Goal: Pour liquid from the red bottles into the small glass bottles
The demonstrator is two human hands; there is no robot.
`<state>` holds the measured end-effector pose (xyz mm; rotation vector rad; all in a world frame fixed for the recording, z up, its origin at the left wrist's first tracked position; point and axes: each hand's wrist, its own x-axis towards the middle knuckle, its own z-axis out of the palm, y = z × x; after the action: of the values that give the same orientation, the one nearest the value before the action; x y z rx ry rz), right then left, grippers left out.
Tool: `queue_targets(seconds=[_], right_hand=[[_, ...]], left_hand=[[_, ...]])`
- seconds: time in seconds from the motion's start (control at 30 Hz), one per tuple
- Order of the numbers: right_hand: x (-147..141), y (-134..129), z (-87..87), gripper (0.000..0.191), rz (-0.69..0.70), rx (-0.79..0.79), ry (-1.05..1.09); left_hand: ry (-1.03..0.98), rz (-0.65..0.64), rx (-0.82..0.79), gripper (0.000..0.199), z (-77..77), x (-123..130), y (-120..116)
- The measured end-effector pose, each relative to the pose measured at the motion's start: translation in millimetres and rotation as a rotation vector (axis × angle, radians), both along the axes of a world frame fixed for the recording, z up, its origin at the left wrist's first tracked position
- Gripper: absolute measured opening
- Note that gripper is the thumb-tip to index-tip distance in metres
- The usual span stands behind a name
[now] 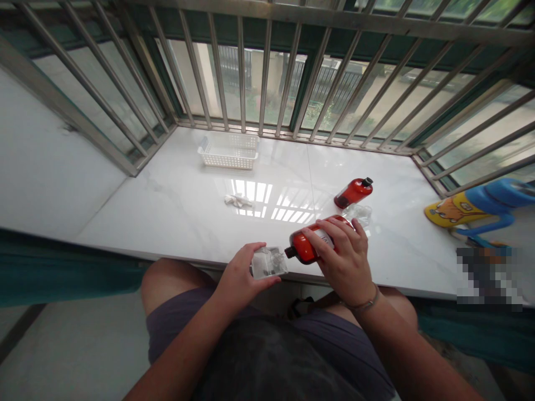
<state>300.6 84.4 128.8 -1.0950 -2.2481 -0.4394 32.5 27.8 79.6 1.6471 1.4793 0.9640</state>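
My left hand (242, 273) grips a small clear plastic container (267, 264) by its left side, near the front edge of the white ledge. Fingers of my right hand (345, 256) wrap round a red bottle (304, 247) with a white label. That bottle is tipped sideways, its black uncapped-looking neck pointing left at the container's right side. Whether liquid flows from it I cannot tell. Just beyond my right hand a second red bottle (353, 192) with a black top stands on the ledge, beside a clear crumpled-looking plastic piece (358, 215).
A white perforated basket (229, 160) sits at the back by the barred window. Crumpled white tissue (238, 201) lies mid-ledge. At the right stands a yellow and blue bottle (472, 209) with a loop handle. The ledge's front edge (175, 255) runs above my knees.
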Motion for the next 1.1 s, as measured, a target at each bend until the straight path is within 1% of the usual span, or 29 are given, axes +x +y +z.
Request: queue_targets(seconds=[0.73,1.1], right_hand=[[-0.1,0.4,0.1,0.05,0.009,0.006,-0.021],[0.4,1.1,0.6,0.05,0.022,0.019,-0.04]], left_hand=[[-0.011,0.001,-0.025,0.072,1.4,-0.2,0.0],[-0.026,0.006,-0.045,0.072,-0.7,1.6,-0.1]])
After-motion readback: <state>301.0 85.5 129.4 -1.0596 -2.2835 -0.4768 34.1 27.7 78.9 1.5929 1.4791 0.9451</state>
